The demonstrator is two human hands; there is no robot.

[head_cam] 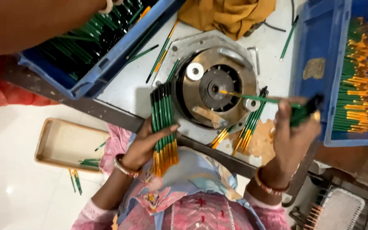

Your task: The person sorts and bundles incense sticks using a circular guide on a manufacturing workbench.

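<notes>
Right now the person's left hand point(143, 145) is wrapped around a fat bundle of thin brushes point(163, 127) with green handles and orange ends. The fingers are closed tight on the bundle. The bundle stands almost straight up and down in the picture, green ends far from the body and orange ends near it.

The right hand point(290, 136) is pinched shut on one single brush point(256, 99). This brush lies almost flat, from side to side. Its long line runs from the right hand across to the left, and its orange tip sits right at the middle hole of the round metal machine point(216, 89). So the machine lies to the left of the right hand and just up and to the right of the left hand. The right hand also seems to hold something dark and green, maybe more brushes, but it is too blurry to tell.

The two hands are well apart, one on each side of the machine. The right hand is the one joined to the machine's hole by its brush.

Between the right hand and the machine lies a small heap of loose brushes point(250, 125). Past the right hand, on its far side, is a blue crate point(311, 64) full of brushes. Up beyond the left hand is another blue crate point(103, 70) with dark green brushes. Down beside the left arm sits a tan tray point(60, 142) on the floor.
</notes>
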